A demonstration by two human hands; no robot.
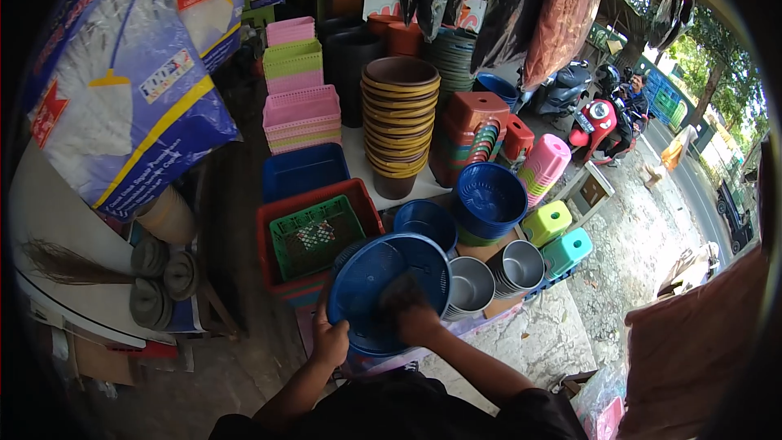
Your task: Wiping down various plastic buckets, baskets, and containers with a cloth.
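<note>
A round blue plastic basket [366,269] with slotted sides is tilted in front of my body. My left hand [330,337] grips its left rim, thumb on the near edge. Inside the basket, my right hand [415,319] presses a dark grey cloth [400,293] against the surface; motion blurs the fingers and the cloth. Just beyond the basket's far rim sits a blue basin [426,223]. Stacked grey pails [471,287] stand close to its right side. At its left is a green crate [314,235] nested in a red tub [264,244].
A tall stack of brown and yellow pots [400,125] rises beyond the basins. Pink baskets [302,113] are piled left of it. Packaged mops [153,85] hang at upper left, wrapped goods [565,18] overhead. A person [635,95] sits on a red scooter [595,122] outside.
</note>
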